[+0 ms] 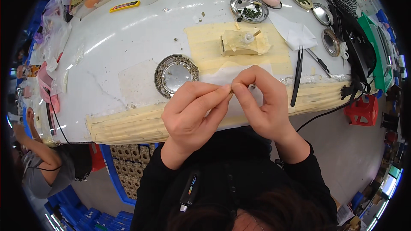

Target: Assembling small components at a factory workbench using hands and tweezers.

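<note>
In front of my chest, over the table's near edge, both hands meet fingertip to fingertip. My left hand (195, 113) is closed in a pinch, and so is my right hand (263, 102). Between their fingertips sits a tiny dark piece (231, 91), mostly covered and too small to name. Just beyond my left hand is a round metal dish (174, 78) with small greyish-brown bits around its inside. White paper (214, 78) lies beneath the hands. Behind them stands a tape-wrapped block (233, 50) with a small white container and a stick on top.
Black tweezers (297, 79) and a second slim tool (319, 63) lie right, near white tissue (299, 36). Farther back are a metal dish (231, 8) of dark green pieces and a yellow cutter (124, 6). A blue crate (112, 169) is below; another person's arm (40, 149) shows left.
</note>
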Available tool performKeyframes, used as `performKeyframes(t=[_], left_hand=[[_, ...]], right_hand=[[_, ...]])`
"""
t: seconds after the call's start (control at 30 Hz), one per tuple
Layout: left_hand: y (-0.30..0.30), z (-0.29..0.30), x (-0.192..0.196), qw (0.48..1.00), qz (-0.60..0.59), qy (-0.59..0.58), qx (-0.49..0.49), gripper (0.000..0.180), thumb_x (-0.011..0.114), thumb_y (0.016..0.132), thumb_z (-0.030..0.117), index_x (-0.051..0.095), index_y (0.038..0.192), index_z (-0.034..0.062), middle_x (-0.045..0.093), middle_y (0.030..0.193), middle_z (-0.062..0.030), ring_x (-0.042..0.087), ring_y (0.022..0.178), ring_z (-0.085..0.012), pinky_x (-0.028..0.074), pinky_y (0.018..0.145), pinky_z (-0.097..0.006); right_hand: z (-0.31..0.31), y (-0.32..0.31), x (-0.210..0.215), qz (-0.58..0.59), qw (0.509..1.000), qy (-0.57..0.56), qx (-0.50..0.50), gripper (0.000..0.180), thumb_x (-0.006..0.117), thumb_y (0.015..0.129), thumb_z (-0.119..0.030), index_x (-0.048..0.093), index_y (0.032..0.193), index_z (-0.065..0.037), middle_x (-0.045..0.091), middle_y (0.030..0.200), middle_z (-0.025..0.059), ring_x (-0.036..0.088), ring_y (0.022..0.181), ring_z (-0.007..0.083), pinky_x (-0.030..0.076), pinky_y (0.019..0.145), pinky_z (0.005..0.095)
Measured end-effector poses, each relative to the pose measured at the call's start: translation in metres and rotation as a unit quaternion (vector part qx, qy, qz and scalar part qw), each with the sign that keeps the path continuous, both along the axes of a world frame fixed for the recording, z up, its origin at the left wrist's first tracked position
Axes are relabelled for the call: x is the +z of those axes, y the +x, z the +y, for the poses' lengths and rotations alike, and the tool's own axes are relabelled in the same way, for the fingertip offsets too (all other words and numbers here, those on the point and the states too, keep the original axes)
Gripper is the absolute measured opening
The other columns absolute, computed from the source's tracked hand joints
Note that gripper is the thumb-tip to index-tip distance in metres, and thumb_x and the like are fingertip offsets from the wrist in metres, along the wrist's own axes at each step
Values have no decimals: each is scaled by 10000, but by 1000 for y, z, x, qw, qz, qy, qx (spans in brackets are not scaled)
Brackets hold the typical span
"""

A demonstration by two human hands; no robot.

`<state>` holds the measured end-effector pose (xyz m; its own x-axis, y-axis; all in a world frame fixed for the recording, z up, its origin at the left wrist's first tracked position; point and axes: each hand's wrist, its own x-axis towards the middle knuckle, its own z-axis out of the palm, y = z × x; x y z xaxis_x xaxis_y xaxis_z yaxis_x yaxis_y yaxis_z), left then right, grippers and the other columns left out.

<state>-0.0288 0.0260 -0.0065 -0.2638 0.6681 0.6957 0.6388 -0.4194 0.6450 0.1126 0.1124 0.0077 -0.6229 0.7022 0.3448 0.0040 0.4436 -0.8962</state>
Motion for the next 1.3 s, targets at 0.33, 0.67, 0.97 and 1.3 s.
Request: performKeyframes(t=[0.33,0.67,0.97,1.3], left_hand=[[2,-4,1,998,57,-9,32,236,733,699,-127,710,914,-33,678,821,-117,641,715,-178,491,616,-256],[0,-5,3,1000,-6,-21,-3,225,738,697,-128,706,903,-43,674,806,-121,641,701,-185,496,622,-257],[-6,-5,-1,980,-153,-68,-103,243,752,675,-97,711,903,-23,668,802,-107,632,664,-215,500,565,-285],[0,-3,-1,999,25,-20,2,243,740,709,-102,730,935,-12,686,825,-91,666,723,-182,517,599,-264]], right_hand=[[-3,-3,1,-38,960,272,-52,79,649,853,-15,574,830,-3,581,769,94,574,689,225,462,628,294],[-5,-3,0,12,990,136,-19,82,655,819,-10,583,858,-10,571,780,113,556,667,285,458,598,315],[-6,5,-1,83,950,-289,87,92,664,816,-6,586,864,-13,572,786,101,567,699,268,468,610,312],[0,3,2,-14,990,140,-5,46,643,868,-19,596,866,-19,572,778,84,573,677,181,460,598,268]])
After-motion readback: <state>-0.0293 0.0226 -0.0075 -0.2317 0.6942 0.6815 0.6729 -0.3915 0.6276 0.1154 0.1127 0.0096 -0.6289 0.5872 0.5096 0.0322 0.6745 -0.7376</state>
